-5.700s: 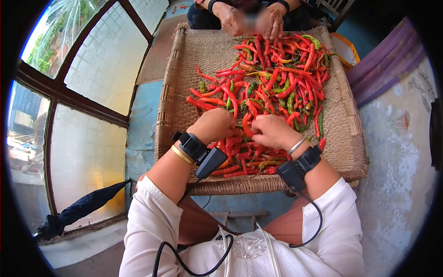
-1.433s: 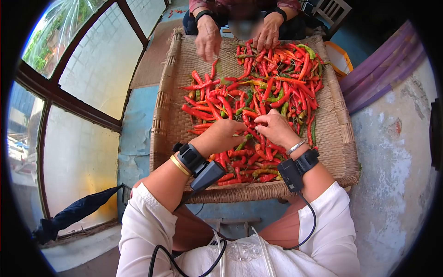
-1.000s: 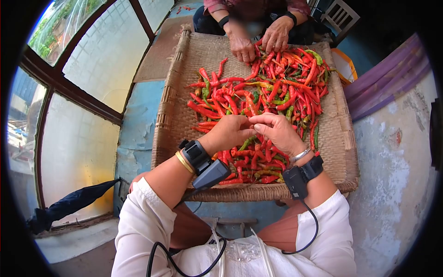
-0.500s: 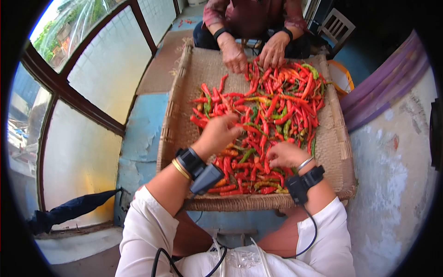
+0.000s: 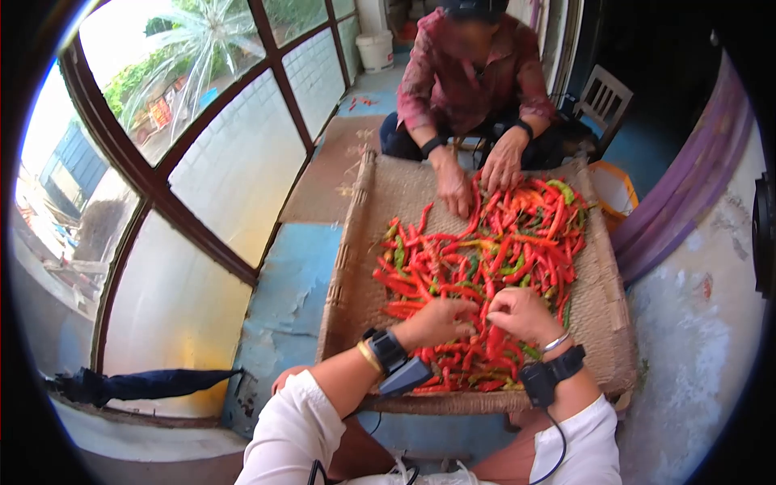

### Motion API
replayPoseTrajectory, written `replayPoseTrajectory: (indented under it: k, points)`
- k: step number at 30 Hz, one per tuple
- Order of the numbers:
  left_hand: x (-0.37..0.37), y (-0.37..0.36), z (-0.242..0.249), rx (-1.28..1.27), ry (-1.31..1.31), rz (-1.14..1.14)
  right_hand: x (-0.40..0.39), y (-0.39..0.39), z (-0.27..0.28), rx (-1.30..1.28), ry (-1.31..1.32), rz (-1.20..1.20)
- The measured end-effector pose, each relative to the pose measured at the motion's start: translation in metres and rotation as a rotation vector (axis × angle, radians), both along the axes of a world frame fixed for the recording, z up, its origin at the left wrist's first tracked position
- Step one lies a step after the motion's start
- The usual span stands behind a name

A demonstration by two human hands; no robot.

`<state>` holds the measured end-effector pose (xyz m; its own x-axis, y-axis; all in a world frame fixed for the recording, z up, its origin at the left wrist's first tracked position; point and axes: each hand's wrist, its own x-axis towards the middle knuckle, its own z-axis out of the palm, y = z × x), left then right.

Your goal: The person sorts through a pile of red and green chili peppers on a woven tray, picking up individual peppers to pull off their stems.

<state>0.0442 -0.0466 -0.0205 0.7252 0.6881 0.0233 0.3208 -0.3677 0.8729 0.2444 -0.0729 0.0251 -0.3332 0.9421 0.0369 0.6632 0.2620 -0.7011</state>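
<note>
A heap of chili peppers [image 5: 453,267], mostly red with some green and orange, lies in a shallow woven tray [image 5: 610,323]. My right hand [image 5: 525,314] is closed in a pinch above the near part of the heap. From its fingertips a red chili pepper [image 5: 495,339] hangs down. Close beside it, my left hand [image 5: 440,322] has its fingers curled together, the tips pointing at the same pepper. Whether those left fingertips grip the stem or anything else is too small to tell. Both hands hover low over the peppers.
Across the tray sits another person [image 5: 485,81], both hands [image 5: 477,182] in the far peppers. Framed windows [image 5: 234,153] and a dark folded umbrella [image 5: 153,386] are at left. A purple curtain [image 5: 687,194], a wall and an orange-rimmed container [image 5: 612,190] stand right.
The view has tilted up, showing more of the other person. My hands have come together over the near peppers, and a red chili pepper now hangs from my right fingers.
</note>
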Motion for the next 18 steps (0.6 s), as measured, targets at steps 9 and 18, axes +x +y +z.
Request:
replayPoseTrajectory:
  k: [9, 18]
  points:
    - [0.007, -0.008, 0.013, -0.498, -0.061, -0.08, -0.023, -0.003, -0.003, -0.223, 0.805, -0.287]
    - [0.004, -0.007, 0.019, -0.411, -0.017, 0.031, -0.007, 0.004, -0.009, -0.341, 1.091, -0.415]
